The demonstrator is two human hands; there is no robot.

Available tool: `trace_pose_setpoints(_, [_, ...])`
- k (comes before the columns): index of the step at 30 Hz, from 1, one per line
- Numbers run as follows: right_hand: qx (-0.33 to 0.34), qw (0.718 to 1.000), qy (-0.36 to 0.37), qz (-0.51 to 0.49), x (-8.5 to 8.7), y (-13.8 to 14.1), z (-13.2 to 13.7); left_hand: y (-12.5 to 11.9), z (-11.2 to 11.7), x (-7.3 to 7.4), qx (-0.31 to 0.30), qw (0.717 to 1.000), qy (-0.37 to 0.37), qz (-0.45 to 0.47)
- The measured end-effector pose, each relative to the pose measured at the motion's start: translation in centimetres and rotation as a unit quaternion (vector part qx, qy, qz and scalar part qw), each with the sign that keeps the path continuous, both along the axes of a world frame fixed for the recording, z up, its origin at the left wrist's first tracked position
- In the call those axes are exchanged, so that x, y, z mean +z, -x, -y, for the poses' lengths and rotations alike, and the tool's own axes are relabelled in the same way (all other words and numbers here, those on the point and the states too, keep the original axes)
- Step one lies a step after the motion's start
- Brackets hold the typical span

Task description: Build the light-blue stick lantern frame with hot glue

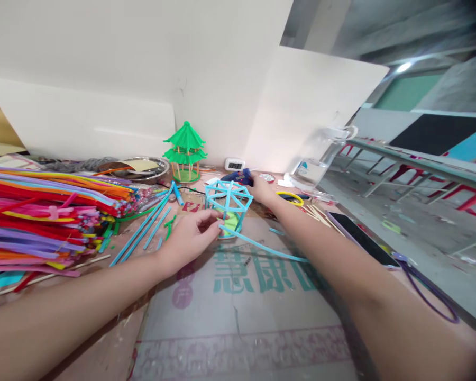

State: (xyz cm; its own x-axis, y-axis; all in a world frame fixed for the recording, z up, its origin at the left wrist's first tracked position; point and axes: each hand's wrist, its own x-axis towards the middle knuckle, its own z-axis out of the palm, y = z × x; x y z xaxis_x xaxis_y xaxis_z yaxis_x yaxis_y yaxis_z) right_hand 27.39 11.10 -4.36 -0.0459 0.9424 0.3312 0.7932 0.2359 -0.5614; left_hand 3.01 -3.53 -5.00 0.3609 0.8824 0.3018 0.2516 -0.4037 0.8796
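My left hand (192, 235) pinches the side of a light-blue pipe-cleaner frame (228, 201) shaped like a small pavilion, which stands on a cardboard sheet (241, 312). A long blue pipe cleaner (269, 248) trails from the frame toward the right. My right hand (262, 190) reaches past the frame to a dark blue glue gun (238, 177) and closes on it; its fingers are partly hidden behind the frame.
A big pile of coloured pipe cleaners (43, 211) fills the left. Loose blue pipe cleaners (150, 225) lie beside it. A finished green pavilion model (185, 151), a metal dish (146, 169), a small clock (235, 164), a yellow ring (290, 197) and a phone (360, 238) surround the work.
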Motion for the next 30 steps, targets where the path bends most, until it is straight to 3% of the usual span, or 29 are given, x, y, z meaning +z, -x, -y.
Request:
trace_pose_setpoints(4, [-0.041,0.998,-0.027,-0.04,2.2,-0.8,1.4,-0.1,-0.1,-0.2,-0.018,1.0,-0.013,-0.008])
trace_pose_setpoints(8, [-0.064,0.993,-0.056,-0.083,5.1,-1.8,4.9,0.0,0.0,-0.2,-0.009,0.999,-0.032,-0.012])
trace_pose_setpoints(12, [0.014,0.984,-0.104,-0.142,6.4,-1.1,10.5,0.1,0.1,-0.3,0.006,1.0,-0.026,-0.008])
trace_pose_setpoints(15, [0.065,0.984,-0.113,-0.121,5.5,-0.1,14.2,0.0,0.3,0.0,0.025,0.999,-0.031,-0.005])
trace_pose_setpoints(18, [0.085,0.985,-0.119,-0.087,3.6,0.3,15.9,0.0,0.4,0.4,0.045,0.998,-0.05,-0.003])
trace_pose_setpoints(22, [0.106,0.982,-0.142,-0.059,1.9,0.4,16.1,0.1,0.3,0.6,0.058,0.997,-0.049,0.016])
trace_pose_setpoints(30, [0.195,0.963,-0.178,-0.057,1.0,0.4,16.6,0.5,-0.7,0.0,0.062,0.997,-0.04,-0.011])
